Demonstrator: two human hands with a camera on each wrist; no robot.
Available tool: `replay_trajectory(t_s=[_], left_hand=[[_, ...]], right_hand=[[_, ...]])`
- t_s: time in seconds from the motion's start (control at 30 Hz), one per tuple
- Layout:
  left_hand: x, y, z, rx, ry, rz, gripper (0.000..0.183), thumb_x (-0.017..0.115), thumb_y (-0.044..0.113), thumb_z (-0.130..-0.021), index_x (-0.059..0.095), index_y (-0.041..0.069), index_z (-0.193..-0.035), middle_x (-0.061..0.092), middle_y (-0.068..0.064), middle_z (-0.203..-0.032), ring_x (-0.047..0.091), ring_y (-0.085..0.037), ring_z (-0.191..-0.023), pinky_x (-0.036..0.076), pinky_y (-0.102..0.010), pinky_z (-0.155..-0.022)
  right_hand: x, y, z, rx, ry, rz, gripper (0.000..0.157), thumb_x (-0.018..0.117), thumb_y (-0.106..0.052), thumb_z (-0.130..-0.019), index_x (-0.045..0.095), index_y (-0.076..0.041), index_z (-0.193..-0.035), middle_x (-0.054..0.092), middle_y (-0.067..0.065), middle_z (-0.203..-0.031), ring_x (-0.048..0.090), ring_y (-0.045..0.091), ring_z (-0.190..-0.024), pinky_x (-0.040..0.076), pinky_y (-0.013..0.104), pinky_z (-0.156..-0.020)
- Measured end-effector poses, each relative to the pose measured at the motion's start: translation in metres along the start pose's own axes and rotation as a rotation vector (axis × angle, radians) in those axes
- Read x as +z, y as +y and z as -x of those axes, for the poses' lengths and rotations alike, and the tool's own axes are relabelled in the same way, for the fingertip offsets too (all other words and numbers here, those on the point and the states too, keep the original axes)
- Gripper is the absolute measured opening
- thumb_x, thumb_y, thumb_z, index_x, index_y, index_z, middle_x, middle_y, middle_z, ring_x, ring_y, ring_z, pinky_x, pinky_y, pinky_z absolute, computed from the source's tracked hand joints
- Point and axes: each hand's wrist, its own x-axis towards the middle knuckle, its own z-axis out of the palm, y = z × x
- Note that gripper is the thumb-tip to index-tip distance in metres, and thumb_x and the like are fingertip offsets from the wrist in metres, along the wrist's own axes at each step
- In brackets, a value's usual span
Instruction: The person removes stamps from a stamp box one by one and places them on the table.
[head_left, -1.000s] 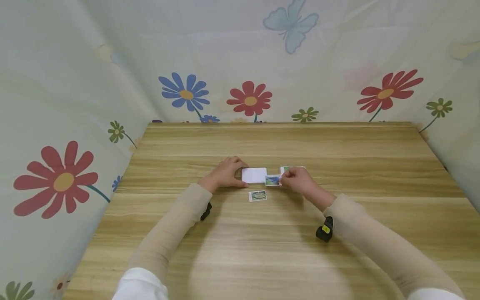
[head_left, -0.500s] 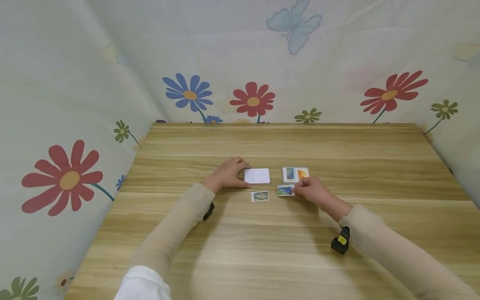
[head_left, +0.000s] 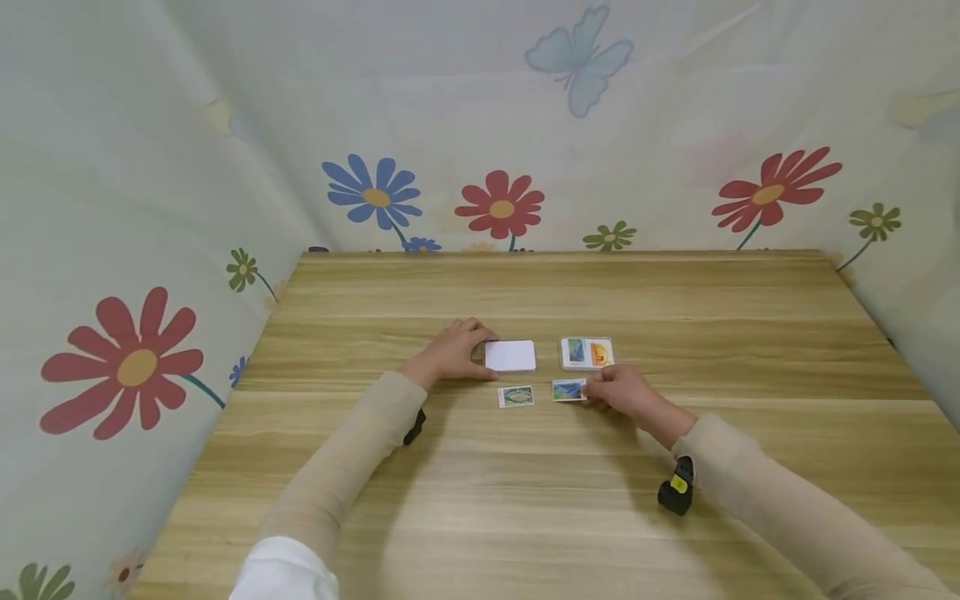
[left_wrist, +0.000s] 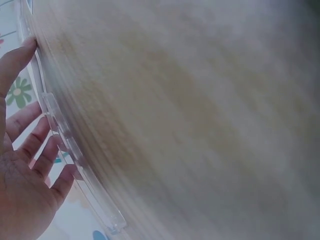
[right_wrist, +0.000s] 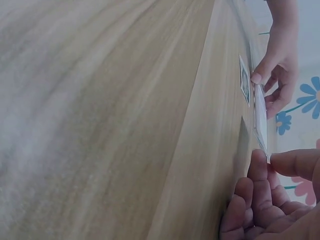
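My left hand (head_left: 456, 348) grips the left end of a clear plastic case (left_wrist: 95, 185), thumb at its near side and fingers at the far side. A white card face (head_left: 510, 355) fills the top of that case. Between thumb and fingertips, my right hand (head_left: 628, 393) pinches a small picture card (head_left: 567, 390), blue and green with a white border, close over the table. Its right end is hidden by the fingers. To its left, another small card (head_left: 516, 397) with a greenish oval picture lies flat, just in front of the left case.
Behind my right hand lies a second clear case (head_left: 581, 368), showing a blue-green picture (head_left: 576, 350) and an orange one (head_left: 602, 354) side by side. All rests on a wood-grain table (head_left: 480, 517). A flowered white curtain (head_left: 450, 108) hangs behind and at the sides.
My right hand has drawn the picture card away from beside the white-topped case, toward me and rightward, uncovering the right case. The left hand keeps its place.
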Motion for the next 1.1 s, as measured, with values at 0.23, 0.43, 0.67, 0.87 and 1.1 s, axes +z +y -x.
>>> replay_trajectory(t_s=[0.23, 0.43, 0.67, 0.87, 1.1], left_hand=[[0.0006, 0.0009, 0.0001, 0.005, 0.007, -0.001, 0.065, 0.072, 0.048, -0.072, 0.054, 0.016, -0.126, 0.051, -0.006, -0.121, 0.044, -0.025, -0.112, 0.037, -0.044, -0.095], [-0.0001, 0.0002, 0.0009, 0.013, 0.014, -0.003, 0.065, 0.072, 0.048, -0.073, 0.054, 0.016, -0.126, 0.051, -0.006, -0.121, 0.044, -0.024, -0.112, 0.037, -0.043, -0.095], [0.0003, 0.0002, -0.0002, 0.009, 0.009, -0.007, 0.065, 0.071, 0.049, -0.073, 0.054, 0.016, -0.126, 0.050, -0.005, -0.121, 0.044, -0.024, -0.112, 0.037, -0.043, -0.095], [-0.0002, 0.0004, -0.0009, 0.004, 0.006, -0.006, 0.065, 0.071, 0.050, -0.073, 0.054, 0.017, -0.126, 0.050, -0.004, -0.121, 0.043, -0.024, -0.113, 0.037, -0.044, -0.096], [-0.0008, 0.0001, 0.0003, 0.011, 0.009, 0.004, 0.065, 0.071, 0.049, -0.073, 0.054, 0.016, -0.127, 0.050, -0.005, -0.122, 0.043, -0.025, -0.114, 0.036, -0.045, -0.096]], right_hand=[[-0.0011, 0.0031, -0.0048, 0.017, -0.002, 0.026, 0.020, 0.057, -0.015, -0.088, 0.064, 0.004, -0.087, 0.065, -0.002, -0.070, 0.049, 0.009, -0.062, 0.042, 0.023, -0.055], [-0.0018, 0.0027, -0.0086, 0.032, -0.013, 0.068, 0.019, 0.059, -0.016, -0.087, 0.065, 0.002, -0.085, 0.063, -0.005, -0.066, 0.048, 0.009, -0.060, 0.039, 0.023, -0.052], [-0.0038, 0.0025, -0.0097, 0.038, -0.039, 0.086, 0.021, 0.058, -0.016, -0.086, 0.067, 0.003, -0.087, 0.063, -0.006, -0.065, 0.047, 0.009, -0.058, 0.039, 0.023, -0.051], [-0.0060, 0.0014, -0.0079, 0.032, -0.043, 0.092, 0.025, 0.056, -0.018, -0.087, 0.068, 0.003, -0.082, 0.063, -0.004, -0.066, 0.048, 0.010, -0.060, 0.040, 0.022, -0.053], [-0.0068, 0.0032, -0.0089, 0.035, -0.030, 0.085, 0.027, 0.054, -0.019, -0.087, 0.068, 0.004, -0.086, 0.065, -0.003, -0.068, 0.051, 0.009, -0.062, 0.042, 0.022, -0.054]])
